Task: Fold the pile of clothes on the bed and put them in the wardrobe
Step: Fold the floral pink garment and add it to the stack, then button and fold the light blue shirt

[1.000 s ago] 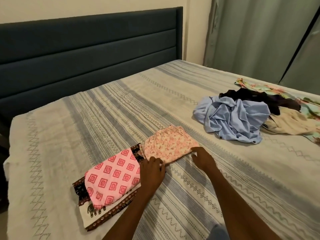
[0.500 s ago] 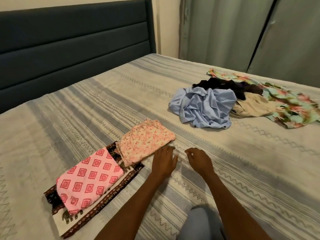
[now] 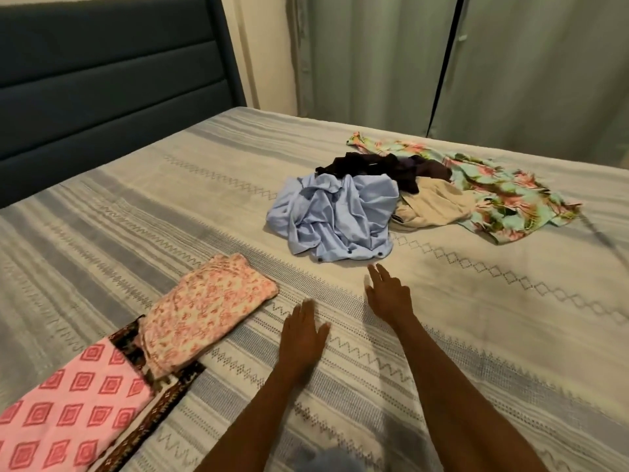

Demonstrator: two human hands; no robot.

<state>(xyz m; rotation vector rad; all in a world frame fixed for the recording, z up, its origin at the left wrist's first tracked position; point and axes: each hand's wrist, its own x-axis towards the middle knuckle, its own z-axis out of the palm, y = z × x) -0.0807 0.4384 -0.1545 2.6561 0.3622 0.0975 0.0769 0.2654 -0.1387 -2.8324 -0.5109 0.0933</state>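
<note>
A crumpled light blue shirt (image 3: 335, 218) heads an unfolded pile with a dark garment (image 3: 381, 166), a beige piece (image 3: 435, 204) and a floral teal-and-pink garment (image 3: 507, 185). At the left lie a folded pink floral piece (image 3: 207, 310), a folded pink diamond-print piece (image 3: 68, 403) and a brown-bordered cloth (image 3: 170, 393) beneath them. My right hand (image 3: 388, 294) is stretched out flat just short of the blue shirt, holding nothing. My left hand (image 3: 303, 332) hovers flat over the bedspread, right of the floral piece, empty.
The striped grey-and-cream bedspread (image 3: 442, 335) covers the bed. A dark blue padded headboard (image 3: 102, 80) stands at the back left. Grey-green curtains (image 3: 476, 63) hang behind the far side of the bed.
Both hands let go of the folded pink floral piece and moved right. My right hand has reached forward toward the blue shirt. The view has swung right.
</note>
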